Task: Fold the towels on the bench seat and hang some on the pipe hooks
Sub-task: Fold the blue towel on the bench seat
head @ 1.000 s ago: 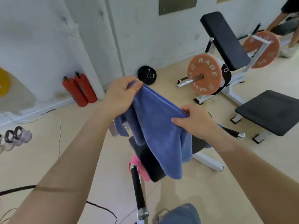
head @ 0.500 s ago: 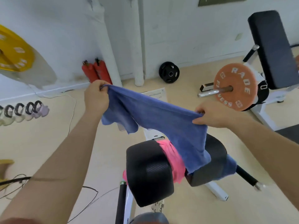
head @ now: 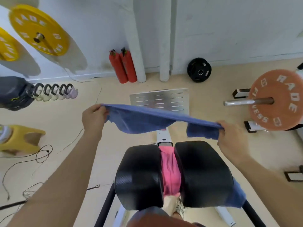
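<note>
A blue towel (head: 144,119) is stretched flat in the air above the machine. My left hand (head: 94,117) grips its left corner and my right hand (head: 230,136) grips its right corner. Below it sit two black seat pads (head: 139,177), side by side. A pink towel (head: 170,171) lies in the gap between the pads. Another blue towel (head: 238,195) hangs off the right pad's outer side.
Two red extinguishers (head: 123,66) and white pipes (head: 136,46) stand at the wall. An orange plate on a bar (head: 275,102) is at right, yellow plates (head: 39,30) at left. A metal footplate (head: 159,99), a black plate (head: 199,69), a yellow stool (head: 21,139) and floor cables (head: 41,154) surround the machine.
My hands have moved apart and pulled the blue towel from a hanging bunch into a wide flat spread. The view has swung down over the seat pads.
</note>
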Demonstrator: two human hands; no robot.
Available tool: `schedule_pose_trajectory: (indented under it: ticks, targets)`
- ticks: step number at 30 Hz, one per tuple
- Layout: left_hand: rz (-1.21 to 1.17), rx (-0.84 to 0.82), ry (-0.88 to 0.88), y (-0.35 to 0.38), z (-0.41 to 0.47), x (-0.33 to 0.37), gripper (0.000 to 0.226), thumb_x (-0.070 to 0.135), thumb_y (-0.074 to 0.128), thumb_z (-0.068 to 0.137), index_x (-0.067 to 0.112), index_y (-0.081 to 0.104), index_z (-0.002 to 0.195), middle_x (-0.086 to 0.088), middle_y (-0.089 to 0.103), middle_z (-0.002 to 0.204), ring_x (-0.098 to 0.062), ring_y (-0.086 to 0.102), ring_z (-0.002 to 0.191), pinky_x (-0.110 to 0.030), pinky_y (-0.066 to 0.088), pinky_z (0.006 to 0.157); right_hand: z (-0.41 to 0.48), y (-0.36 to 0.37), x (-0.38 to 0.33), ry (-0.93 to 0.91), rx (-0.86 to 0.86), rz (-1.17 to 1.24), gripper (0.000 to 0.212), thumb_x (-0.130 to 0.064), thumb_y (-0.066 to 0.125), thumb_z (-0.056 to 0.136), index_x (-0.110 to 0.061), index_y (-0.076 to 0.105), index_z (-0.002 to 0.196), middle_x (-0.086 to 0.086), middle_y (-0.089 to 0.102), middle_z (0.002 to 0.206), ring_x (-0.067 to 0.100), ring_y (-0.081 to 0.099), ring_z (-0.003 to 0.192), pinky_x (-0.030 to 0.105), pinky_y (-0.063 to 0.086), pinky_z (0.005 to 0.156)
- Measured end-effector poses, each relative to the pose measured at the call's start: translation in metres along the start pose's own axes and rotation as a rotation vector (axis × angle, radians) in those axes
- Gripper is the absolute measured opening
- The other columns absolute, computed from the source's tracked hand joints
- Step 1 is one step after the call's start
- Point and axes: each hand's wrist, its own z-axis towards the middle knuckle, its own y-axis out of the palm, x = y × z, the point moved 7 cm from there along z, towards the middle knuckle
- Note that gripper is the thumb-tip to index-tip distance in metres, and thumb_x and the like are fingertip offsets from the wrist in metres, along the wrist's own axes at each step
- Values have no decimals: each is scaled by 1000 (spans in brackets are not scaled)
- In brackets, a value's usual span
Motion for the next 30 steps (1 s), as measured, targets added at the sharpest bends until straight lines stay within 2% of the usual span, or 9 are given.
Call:
schedule_pose_trajectory:
  ticks: [3, 7, 12, 16, 19, 22, 25, 28, 30]
  targets:
    - [268, -91, -181, 1, -24, -58, 15, 16, 60, 70, 11, 72, 75, -8, 65, 67, -24, 56, 68, -30, 44, 67, -22, 40, 52, 173, -233, -241, 21, -3, 45, 85, -17, 56, 75, 13, 63, 78, 36, 59, 73, 31, 37, 60]
    - [543, -276, -301, 3, -58, -120, 28, 28, 66, 66, 8, 72, 84, -6, 65, 77, -27, 58, 74, -30, 43, 65, -57, 72, 86, 258, -498, -435, 28, -4, 48, 82, -19, 41, 60, 12, 63, 89, 31, 57, 77, 31, 39, 64]
    - [876, -467, -327, 2, -76, -165, 18, 22, 62, 80, 8, 69, 70, -6, 59, 66, -25, 52, 67, -29, 36, 55, -70, 72, 83, 293, -520, -462, 15, -4, 47, 78, -14, 48, 66, 7, 52, 82, 28, 53, 68, 36, 49, 64]
    - [899, -437, -273, 6, -66, -166, 39, 35, 53, 86, 10, 51, 57, -5, 50, 55, -21, 44, 53, -29, 33, 52, -70, 75, 76, 345, -460, -385, 19, -5, 45, 81, -20, 56, 85, 5, 46, 91, 31, 50, 73, 35, 45, 66]
    - [977, -450, -163, 16, -61, -169, 35, 24, 52, 87, 14, 45, 54, -3, 46, 55, -22, 41, 55, -28, 34, 54, -68, 82, 65, 367, -434, -342, 22, -6, 43, 86, -21, 60, 88, 7, 43, 97, 32, 49, 72, 34, 40, 65]
    - [943, -475, -160, 25, -64, -177, 25, 4, 50, 81, 17, 70, 85, -6, 66, 87, -28, 58, 83, -26, 41, 71, -74, 88, 62, 439, -439, -359, 21, -4, 39, 87, -18, 55, 82, 11, 44, 95, 30, 48, 65, 32, 40, 60]
    - [840, -510, -190, 32, -63, -184, 35, -3, 47, 83, 9, 67, 108, -9, 62, 99, -29, 55, 92, -25, 37, 75, -89, 89, 73, 559, -426, -368, 17, -2, 38, 82, -16, 46, 78, 12, 46, 84, 28, 46, 61, 29, 31, 50]
    - [613, -489, -292, 33, -59, -172, 18, 4, 48, 81, 16, 61, 82, -7, 55, 81, -24, 47, 75, -33, 39, 68, -91, 86, 79, 570, -536, -435, 14, -5, 44, 79, -19, 44, 80, 9, 54, 82, 25, 52, 65, 28, 31, 48]
    - [440, -357, -320, 27, -48, -148, 11, 9, 54, 77, 12, 55, 66, -2, 47, 66, -23, 44, 70, -33, 35, 65, -81, 85, 75, 532, -637, -491, 21, -6, 59, 72, -20, 47, 82, 2, 59, 81, 23, 56, 70, 28, 40, 54]
